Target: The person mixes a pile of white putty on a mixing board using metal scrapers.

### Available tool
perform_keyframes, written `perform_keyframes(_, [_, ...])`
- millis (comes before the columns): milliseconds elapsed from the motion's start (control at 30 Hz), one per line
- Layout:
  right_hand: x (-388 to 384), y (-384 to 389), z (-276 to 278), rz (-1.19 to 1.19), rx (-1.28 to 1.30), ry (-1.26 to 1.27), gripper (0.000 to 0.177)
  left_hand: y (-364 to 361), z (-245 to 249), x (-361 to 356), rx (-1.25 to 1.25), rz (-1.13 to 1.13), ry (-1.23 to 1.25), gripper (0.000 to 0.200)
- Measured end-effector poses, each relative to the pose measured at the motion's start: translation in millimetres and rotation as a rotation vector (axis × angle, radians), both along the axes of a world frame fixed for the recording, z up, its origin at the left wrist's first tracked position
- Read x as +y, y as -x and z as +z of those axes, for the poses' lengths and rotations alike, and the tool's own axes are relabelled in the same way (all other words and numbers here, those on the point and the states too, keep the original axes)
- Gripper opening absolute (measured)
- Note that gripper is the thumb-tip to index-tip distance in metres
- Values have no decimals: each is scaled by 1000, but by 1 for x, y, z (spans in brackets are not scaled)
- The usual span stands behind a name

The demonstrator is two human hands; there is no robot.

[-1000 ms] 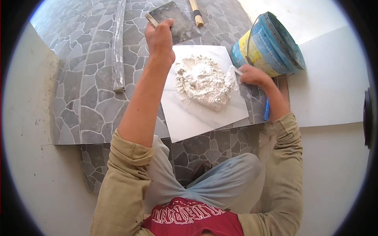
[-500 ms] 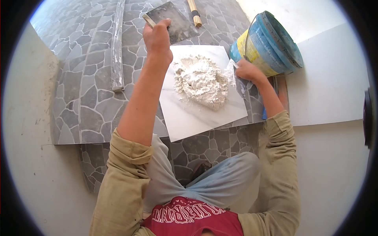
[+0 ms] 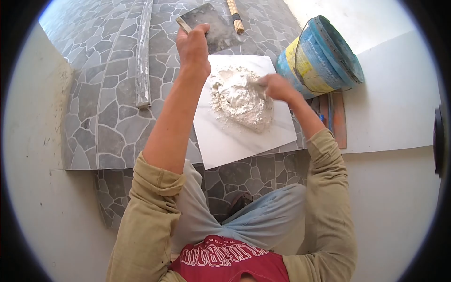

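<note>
Nearby, blue bucket (image 3: 312,61), stick bundle (image 3: 236,19), left hand (image 3: 192,46) gripping plate (image 3: 214,29), right hand (image 3: 278,88) curled round blurred tool (image 3: 258,82), over powder (image 3: 240,104)

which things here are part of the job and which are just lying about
Part of the job:
white mound
marbled board under it
dark plate in the left hand
blurred tool in the right hand

Apparently just lying about:
long grey bar
stick bundle
blue bucket, though possibly linked; contents unclear
</note>
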State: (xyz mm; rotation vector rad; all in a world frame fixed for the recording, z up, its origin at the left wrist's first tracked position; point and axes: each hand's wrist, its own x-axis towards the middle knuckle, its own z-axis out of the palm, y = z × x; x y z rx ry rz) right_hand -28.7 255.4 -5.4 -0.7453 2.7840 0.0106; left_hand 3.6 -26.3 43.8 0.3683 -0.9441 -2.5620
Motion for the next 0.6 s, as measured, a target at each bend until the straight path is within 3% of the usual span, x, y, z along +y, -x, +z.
perform_keyframes(67, [-8, -18, 16, 32, 63, -161, 37, 1, 0, -4, -26, 12, 5, 30])
perform_keyframes(167, [-9, 0, 50, 0, 28, -167, 40, 2, -3, -2, -3, -10, 20, 29])
perform_keyframes(267, [-16, 21, 55, -43, 60, -134, 36, 6, -4, 0, 8, -15, -9, 27])
perform_keyframes(333, [-10, 27, 23, 42, 179, -56, 36, 4, -4, 1, 26, -17, -1, 27])
perform_keyframes(400, [-13, 18, 9, -6, 27, -147, 37, 3, -4, 1, 5, 4, 26, 27])
perform_keyframes(467, [4, 13, 11, 110, 80, -114, 36, 5, -5, -4, -26, 17, 51, 26])
perform_keyframes(600, [35, -27, 70, -27, -94, -45, 32, 12, -11, -6, 20, 10, 17, 26])
